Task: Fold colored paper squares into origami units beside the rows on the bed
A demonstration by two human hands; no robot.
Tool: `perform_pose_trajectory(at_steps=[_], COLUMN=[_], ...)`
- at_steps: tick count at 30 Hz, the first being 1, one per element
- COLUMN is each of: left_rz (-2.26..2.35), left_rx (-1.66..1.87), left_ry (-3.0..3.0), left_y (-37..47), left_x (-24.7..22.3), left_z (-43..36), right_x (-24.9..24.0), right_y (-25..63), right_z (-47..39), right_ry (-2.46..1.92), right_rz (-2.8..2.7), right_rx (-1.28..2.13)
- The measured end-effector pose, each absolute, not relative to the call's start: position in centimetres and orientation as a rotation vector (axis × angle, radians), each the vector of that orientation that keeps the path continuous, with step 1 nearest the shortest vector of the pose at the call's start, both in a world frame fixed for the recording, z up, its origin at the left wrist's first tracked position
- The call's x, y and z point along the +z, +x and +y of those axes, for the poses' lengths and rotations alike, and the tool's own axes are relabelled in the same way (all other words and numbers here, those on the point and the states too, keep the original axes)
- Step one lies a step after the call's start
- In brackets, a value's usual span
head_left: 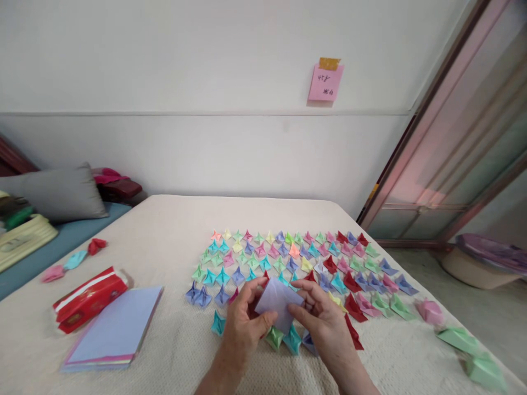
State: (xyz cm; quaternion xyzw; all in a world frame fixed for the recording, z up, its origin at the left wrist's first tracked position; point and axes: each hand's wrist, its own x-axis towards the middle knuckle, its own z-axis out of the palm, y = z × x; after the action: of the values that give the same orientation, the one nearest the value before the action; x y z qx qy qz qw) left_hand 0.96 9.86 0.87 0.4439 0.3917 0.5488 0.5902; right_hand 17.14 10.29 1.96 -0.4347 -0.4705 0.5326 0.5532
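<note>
A lavender sheet of folded paper (279,305) is held up between my two hands, its flat diamond-shaped face toward me. My left hand (249,318) pinches its left edge, thumb in front and fingers behind. On the other side my right hand (319,315) grips the right edge the same way. Beneath and beyond the hands, many small folded paper boats (237,274) in blue, green, pink, red and yellow stand in rows. Some of them are hidden by my hands, among them those around a turquoise boat (292,341).
A stack of coloured paper (113,329) lies at left, touching a red-and-white packet (90,299). Three folded pieces (75,259) sit farther left. Larger green folded pieces (486,370) line the right edge of the cloth-covered table (173,230). A pink note (325,82) is taped to the wall.
</note>
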Motion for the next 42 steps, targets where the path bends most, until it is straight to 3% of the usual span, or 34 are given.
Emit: perform_pose_trajectory(at_steps=[31, 36, 42], left_rz=[1.021, 1.048, 0.994], left_rx=[1.443, 1.425, 1.385], left_ry=[1.374, 1.502, 1.229], left_y=[0.5, 0.5, 0.9], left_x=[1.4, 1.4, 1.1], left_z=[9.0, 8.8, 8.8], right_x=[1.6, 2.4, 2.1], right_y=[17.3, 16.9, 16.7], right_z=[9.6, 9.4, 9.8], right_ry=[-0.985, -0.958, -1.049], right_rz=[-1.505, -1.59, -1.539], right_rx=[0.83, 0.965, 1.112])
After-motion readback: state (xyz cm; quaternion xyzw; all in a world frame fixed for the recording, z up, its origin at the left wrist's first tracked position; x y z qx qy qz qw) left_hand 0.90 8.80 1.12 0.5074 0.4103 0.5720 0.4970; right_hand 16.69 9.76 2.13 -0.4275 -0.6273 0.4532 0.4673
